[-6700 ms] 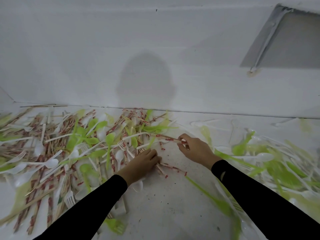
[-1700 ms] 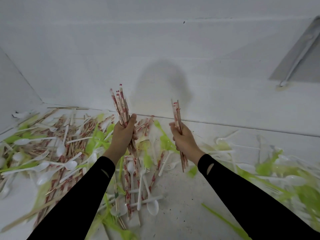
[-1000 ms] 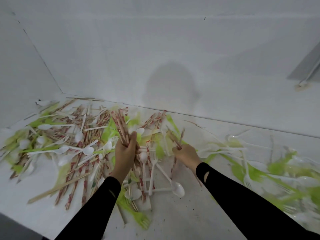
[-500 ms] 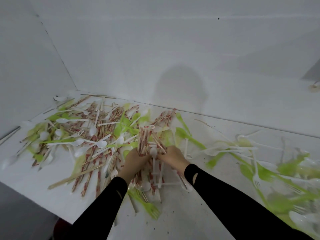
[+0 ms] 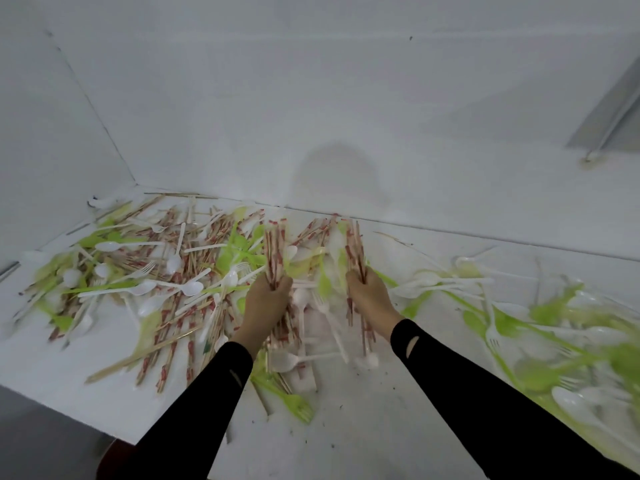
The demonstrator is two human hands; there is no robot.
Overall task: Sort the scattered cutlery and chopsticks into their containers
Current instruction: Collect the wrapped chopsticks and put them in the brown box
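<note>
My left hand (image 5: pixel 268 301) grips a thick bundle of red-and-white wrapped chopsticks (image 5: pixel 274 252), held upright above the white table (image 5: pixel 363 420). My right hand (image 5: pixel 369 294) grips a thinner bundle of wrapped chopsticks (image 5: pixel 355 249), also upright, a short way to the right. Under and around both hands lies a scattered heap of wrapped chopsticks (image 5: pixel 173 306), white plastic spoons (image 5: pixel 188 288) and forks, and green plastic forks (image 5: pixel 294 407). No container is in view.
More green and white cutlery (image 5: pixel 540 327) spreads over the right side of the table, blurred. A bare wooden chopstick (image 5: pixel 138 356) lies at the front left. White walls (image 5: pixel 311 116) close off the back and left. The table's left front edge (image 5: pixel 62 420) drops off to a dark floor.
Half a second ago both hands were close together over the pile with their bundles nearly touching. Now they have drawn apart, each holding its own bundle upright.
</note>
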